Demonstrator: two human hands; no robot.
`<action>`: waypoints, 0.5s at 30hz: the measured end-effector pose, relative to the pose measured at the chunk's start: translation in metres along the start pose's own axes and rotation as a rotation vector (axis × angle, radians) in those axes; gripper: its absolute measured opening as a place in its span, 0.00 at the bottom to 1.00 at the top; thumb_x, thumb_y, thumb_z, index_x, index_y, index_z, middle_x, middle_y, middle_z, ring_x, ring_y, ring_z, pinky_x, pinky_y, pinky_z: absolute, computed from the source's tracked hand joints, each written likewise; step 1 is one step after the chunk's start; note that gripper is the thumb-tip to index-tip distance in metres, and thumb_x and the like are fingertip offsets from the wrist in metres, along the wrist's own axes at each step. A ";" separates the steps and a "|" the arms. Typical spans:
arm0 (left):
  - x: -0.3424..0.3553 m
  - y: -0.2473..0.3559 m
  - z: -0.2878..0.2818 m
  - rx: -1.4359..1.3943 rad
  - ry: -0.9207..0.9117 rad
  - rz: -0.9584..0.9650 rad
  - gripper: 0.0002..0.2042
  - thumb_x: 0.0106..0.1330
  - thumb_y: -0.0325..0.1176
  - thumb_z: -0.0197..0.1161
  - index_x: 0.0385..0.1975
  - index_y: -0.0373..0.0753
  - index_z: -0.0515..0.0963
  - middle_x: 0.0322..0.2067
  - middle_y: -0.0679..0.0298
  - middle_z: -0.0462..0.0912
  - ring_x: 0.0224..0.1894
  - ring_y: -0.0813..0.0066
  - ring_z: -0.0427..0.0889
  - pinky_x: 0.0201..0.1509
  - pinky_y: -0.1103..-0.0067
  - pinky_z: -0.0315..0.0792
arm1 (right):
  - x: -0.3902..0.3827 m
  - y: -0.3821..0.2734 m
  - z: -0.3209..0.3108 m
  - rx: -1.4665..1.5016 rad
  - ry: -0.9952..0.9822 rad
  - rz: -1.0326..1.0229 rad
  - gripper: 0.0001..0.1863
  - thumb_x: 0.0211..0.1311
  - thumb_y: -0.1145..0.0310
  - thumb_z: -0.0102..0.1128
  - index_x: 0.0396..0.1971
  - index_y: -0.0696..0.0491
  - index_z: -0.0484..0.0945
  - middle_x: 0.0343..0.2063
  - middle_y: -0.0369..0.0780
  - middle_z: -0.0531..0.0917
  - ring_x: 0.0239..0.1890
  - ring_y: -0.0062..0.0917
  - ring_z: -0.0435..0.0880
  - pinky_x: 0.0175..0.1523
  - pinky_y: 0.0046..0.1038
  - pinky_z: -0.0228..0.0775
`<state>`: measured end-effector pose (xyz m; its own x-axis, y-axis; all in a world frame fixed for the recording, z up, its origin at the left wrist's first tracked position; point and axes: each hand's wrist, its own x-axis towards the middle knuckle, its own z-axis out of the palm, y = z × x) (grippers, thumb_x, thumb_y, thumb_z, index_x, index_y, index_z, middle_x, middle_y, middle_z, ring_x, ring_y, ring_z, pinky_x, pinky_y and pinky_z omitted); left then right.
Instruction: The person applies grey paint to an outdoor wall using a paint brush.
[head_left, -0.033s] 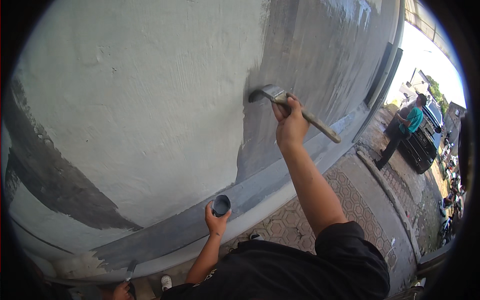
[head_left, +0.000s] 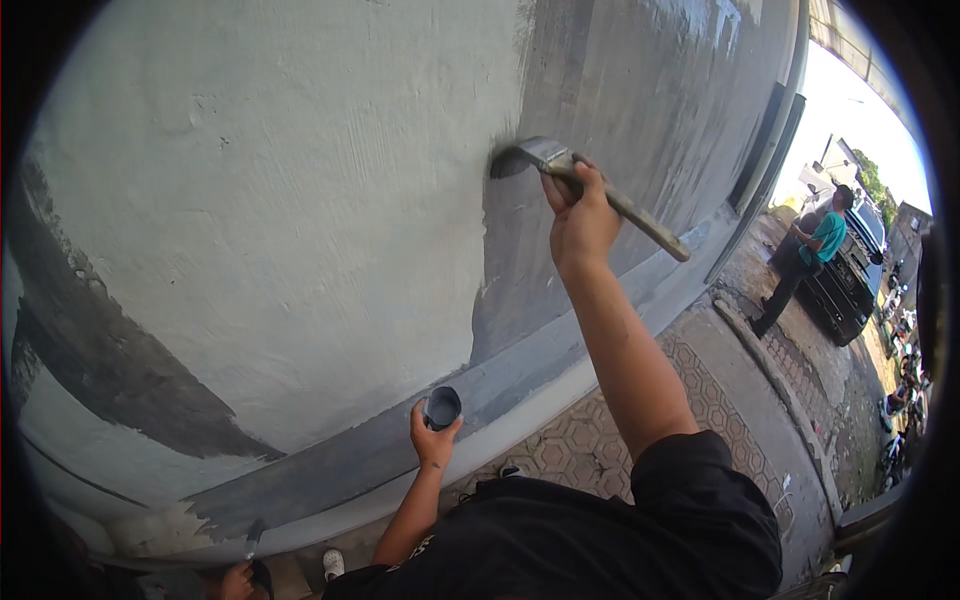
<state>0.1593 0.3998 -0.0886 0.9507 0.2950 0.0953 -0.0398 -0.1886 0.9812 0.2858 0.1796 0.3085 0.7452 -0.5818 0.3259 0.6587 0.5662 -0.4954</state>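
Paintbrush: held in the right hand, fingers and thumb clamped on the handle just behind the metal band. The bristles appear to press on the wall, at the border of pale surface and dark grey paint. A slack grip could let the long handle swing and make the border wander; excess pressure could leave streaks. Cup: held in the left hand, fingers wrapped round its side, mouth upward. With attention on the brush, an unnoticed wrist tilt could spill its contents onto the paving. Farther left, a co-worker's hand is near enough that a sidestep could cause a bump.
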 end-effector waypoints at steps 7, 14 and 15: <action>0.014 0.022 0.025 -0.045 0.084 0.042 0.38 0.43 0.32 0.83 0.57 0.34 0.71 0.51 0.52 0.79 0.52 0.57 0.81 0.55 0.68 0.75 | 0.069 -0.109 0.110 -0.185 -0.543 -0.282 0.14 0.68 0.75 0.54 0.49 0.68 0.76 0.44 0.50 0.84 0.48 0.38 0.87 0.58 0.37 0.83; 0.027 0.018 0.034 -0.061 0.162 0.046 0.38 0.43 0.31 0.83 0.57 0.34 0.71 0.51 0.52 0.78 0.54 0.59 0.80 0.57 0.68 0.74 | 0.096 -0.139 0.083 -1.098 -1.679 -0.392 0.08 0.62 0.75 0.67 0.41 0.57 0.86 0.37 0.44 0.89 0.40 0.31 0.90 0.51 0.32 0.83; 0.026 0.023 0.038 -0.089 0.166 0.046 0.38 0.43 0.30 0.83 0.57 0.34 0.71 0.52 0.52 0.78 0.54 0.59 0.80 0.57 0.69 0.75 | 0.096 -0.135 0.083 -1.161 -1.752 -0.348 0.09 0.60 0.75 0.68 0.41 0.56 0.86 0.37 0.43 0.89 0.40 0.30 0.90 0.50 0.31 0.82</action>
<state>0.1950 0.3680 -0.0699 0.8836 0.4402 0.1595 -0.1161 -0.1240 0.9855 0.2768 0.0957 0.4733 0.3903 0.8409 0.3749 0.9202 -0.3436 -0.1874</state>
